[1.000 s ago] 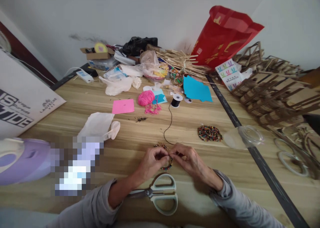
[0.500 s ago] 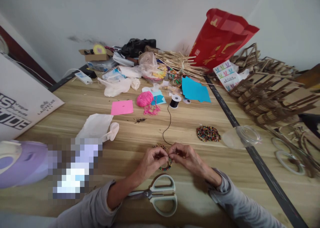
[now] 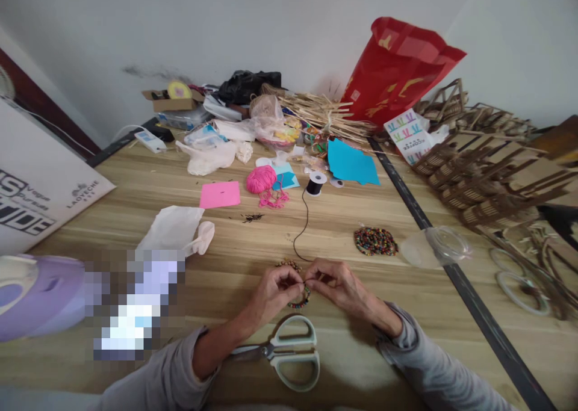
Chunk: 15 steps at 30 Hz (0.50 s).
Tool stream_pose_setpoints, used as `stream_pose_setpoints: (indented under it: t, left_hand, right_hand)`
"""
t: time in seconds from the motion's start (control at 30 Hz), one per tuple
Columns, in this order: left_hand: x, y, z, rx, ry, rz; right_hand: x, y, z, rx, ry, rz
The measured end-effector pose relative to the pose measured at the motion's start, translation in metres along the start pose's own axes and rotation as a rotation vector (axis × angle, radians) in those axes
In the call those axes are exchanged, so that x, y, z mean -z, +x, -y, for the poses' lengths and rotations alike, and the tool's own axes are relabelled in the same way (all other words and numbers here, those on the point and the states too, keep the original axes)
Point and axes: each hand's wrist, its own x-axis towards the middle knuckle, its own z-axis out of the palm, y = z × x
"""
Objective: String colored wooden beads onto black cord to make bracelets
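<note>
Beyond the scissors (image 3: pixel 268 351), left hand (image 3: pixel 275 293) and right hand (image 3: pixel 332 283) pinch black cord (image 3: pixel 294 241) at the beaded bracelet (image 3: pixel 298 305): probably light, limp, best held there.

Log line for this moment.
left hand: pinched at multicoloured beaded loop | right hand: pinched at same loop, exact grip unclear | black cord: from white-flanged spool toward right hand | white-handled metal scissors: lying on wooden table

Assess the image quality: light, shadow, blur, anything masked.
Head view: light is muted, and a soft shadow darkens the table around the scissors. Head view: coarse pixel blocks mask a bright item to their left. Head view: the black cord becomes too fine to trace at the left hand.
</note>
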Motion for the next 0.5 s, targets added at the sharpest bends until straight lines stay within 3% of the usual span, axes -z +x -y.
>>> stream_pose_setpoints:
  t: [0.5]
  left_hand:
    - [-0.0006, -0.0019, -0.0050, -0.024, 0.103, 0.050]
  right_hand:
    - [0.0015, 0.0001, -0.0010, 0.051, -0.097, 0.069]
